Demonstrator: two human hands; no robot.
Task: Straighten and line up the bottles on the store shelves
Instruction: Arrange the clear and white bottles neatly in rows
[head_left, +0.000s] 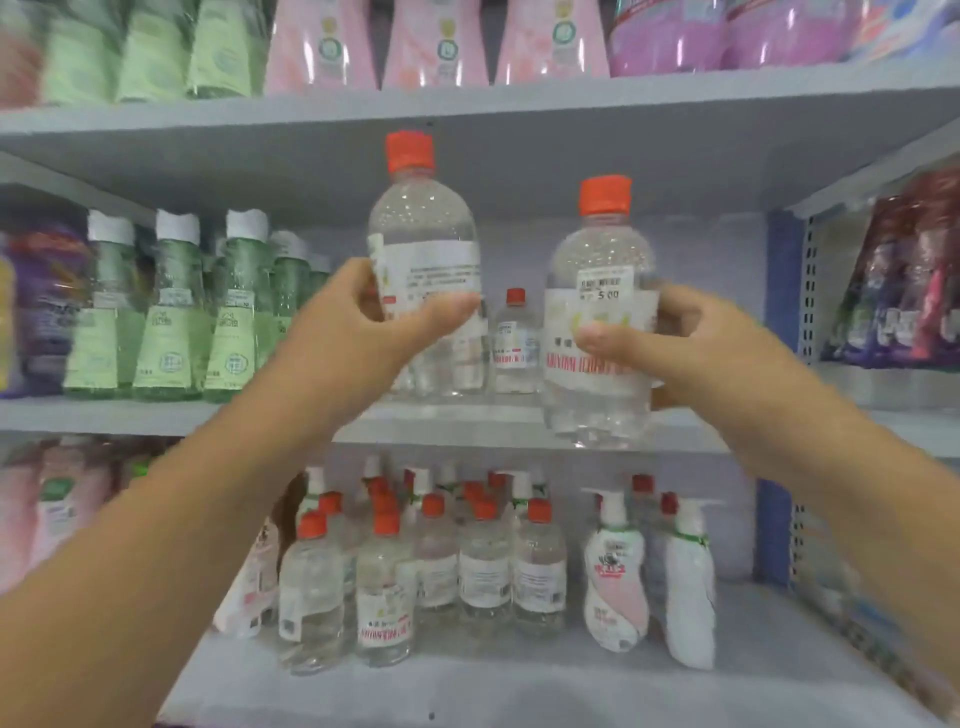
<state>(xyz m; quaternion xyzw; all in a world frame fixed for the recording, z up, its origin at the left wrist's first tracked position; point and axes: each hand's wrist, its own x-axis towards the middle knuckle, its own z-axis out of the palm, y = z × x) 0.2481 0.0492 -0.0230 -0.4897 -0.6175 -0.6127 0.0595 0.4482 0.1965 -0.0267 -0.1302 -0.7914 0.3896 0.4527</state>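
Head view: left hand (363, 322) has its grip clamped round the left clear bottle (423, 249), right hand (670, 343) round the right clear bottle (597, 332) — both upright, long axes vertical, orange caps up. Both hang above the middle shelf (467, 421), front edge just below the right one — I judge setting down comes next.
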